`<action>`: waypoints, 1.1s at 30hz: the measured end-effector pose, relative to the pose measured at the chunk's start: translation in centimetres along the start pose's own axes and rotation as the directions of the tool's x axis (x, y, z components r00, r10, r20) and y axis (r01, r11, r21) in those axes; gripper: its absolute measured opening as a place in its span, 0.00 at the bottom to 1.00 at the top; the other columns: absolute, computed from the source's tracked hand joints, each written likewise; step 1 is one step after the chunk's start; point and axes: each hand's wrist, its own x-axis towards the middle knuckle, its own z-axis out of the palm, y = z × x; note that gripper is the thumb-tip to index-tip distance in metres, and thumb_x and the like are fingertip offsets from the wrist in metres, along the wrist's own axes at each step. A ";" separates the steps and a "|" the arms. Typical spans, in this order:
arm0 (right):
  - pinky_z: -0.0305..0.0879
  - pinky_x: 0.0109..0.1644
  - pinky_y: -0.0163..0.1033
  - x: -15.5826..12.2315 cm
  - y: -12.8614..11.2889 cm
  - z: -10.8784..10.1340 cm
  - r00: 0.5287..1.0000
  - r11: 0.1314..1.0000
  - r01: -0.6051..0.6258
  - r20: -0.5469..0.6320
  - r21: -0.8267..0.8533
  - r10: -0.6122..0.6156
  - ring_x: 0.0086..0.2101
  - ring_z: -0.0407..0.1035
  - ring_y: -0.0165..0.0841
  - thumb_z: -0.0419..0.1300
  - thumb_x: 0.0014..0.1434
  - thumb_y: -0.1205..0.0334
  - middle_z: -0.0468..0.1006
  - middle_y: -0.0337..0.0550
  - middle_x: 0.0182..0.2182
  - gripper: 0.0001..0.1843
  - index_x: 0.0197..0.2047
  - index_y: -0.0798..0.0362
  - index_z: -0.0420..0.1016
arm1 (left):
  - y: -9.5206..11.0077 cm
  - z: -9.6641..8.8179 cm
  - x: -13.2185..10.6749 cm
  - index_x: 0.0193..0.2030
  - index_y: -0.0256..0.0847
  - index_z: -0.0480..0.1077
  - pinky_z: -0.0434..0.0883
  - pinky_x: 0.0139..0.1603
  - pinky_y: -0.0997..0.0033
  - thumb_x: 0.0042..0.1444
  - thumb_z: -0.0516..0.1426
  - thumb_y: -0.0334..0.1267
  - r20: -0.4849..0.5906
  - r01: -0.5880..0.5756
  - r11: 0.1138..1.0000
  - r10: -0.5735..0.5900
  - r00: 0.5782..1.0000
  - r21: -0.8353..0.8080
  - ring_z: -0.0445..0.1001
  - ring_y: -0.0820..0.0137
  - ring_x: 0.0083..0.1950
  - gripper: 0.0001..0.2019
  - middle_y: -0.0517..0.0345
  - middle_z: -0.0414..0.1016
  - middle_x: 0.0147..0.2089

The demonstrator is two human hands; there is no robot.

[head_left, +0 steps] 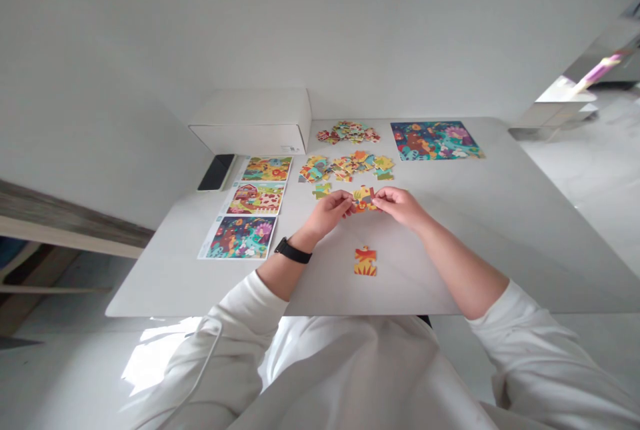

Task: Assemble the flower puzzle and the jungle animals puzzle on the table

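Between my two hands are yellow and orange jigsaw puzzle pieces [363,199], seen just above or on the table. My left hand [330,212], with a black band at the wrist, pinches their left side. The right side is pinched by my right hand [400,205]. My fingertips partly cover the pieces, so I cannot tell exactly how they join. Nearer to me lie joined orange and yellow puzzle pieces [365,262]. Just beyond my hands is a loose heap of yellow, green and orange pieces [350,165], with a green piece [323,191] close to my left hand.
Farther back lies a second heap of red and green pieces [349,131]. A completed-looking dark jungle puzzle [436,141] rests at the back right. On the left are picture cards [257,198], a phone [217,172] and a white box [250,139] against the wall.
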 end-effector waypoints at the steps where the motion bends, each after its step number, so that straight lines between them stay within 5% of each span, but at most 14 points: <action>1: 0.66 0.40 0.40 0.0 0.1 -0.1 1.000 1.000 -0.003 -0.010 0.003 0.003 0.32 0.74 0.36 0.68 0.61 0.37 0.82 0.40 0.30 0.22 0.38 0.50 0.79 | -0.1 0.0 0.0 0.43 0.39 0.75 0.73 0.37 0.71 0.63 0.64 0.61 -0.003 0.005 1.000 -0.005 1.000 0.012 0.74 0.73 0.32 0.24 0.55 0.81 0.34; 9: 0.67 0.40 0.40 -0.1 -0.2 0.1 1.000 1.000 -0.010 -0.009 0.018 0.010 0.33 0.74 0.36 0.69 0.60 0.38 0.83 0.41 0.31 0.22 0.38 0.50 0.79 | -0.2 -0.1 -0.2 0.39 0.39 0.74 0.68 0.28 0.75 0.61 0.65 0.59 0.045 0.079 0.985 -0.086 0.995 0.153 0.71 0.74 0.27 0.22 0.56 0.80 0.31; 16: 0.66 0.38 0.40 -0.1 -0.3 0.4 1.000 1.000 -0.015 -0.004 -0.013 0.015 0.32 0.73 0.36 0.69 0.58 0.37 0.81 0.40 0.29 0.22 0.38 0.49 0.77 | 0.0 -0.2 -0.2 0.37 0.40 0.74 0.69 0.30 0.75 0.63 0.63 0.55 0.054 0.073 0.968 -0.088 0.995 0.240 0.72 0.74 0.28 0.18 0.56 0.81 0.31; 22: 0.63 0.32 0.37 -0.2 -0.7 0.2 0.999 1.000 -0.031 -0.011 0.001 0.031 0.28 0.70 0.34 0.68 0.59 0.37 0.75 0.36 0.25 0.22 0.37 0.48 0.75 | -0.4 0.4 -0.5 0.39 0.40 0.75 0.68 0.31 0.73 0.67 0.58 0.56 0.034 -0.003 0.944 -0.008 0.999 0.330 0.73 0.72 0.28 0.19 0.57 0.81 0.30; 33: 0.63 0.29 0.35 -2.9 -2.6 -5.7 0.945 0.994 0.061 -0.325 0.090 -0.029 0.26 0.66 0.30 0.70 0.58 0.33 0.71 0.34 0.24 0.27 0.36 0.47 0.69 | -0.5 0.2 -1.0 0.56 0.42 0.78 0.70 0.36 0.72 0.73 0.54 0.53 0.128 -0.202 0.848 0.159 0.979 0.490 0.76 0.70 0.31 0.19 0.58 0.82 0.33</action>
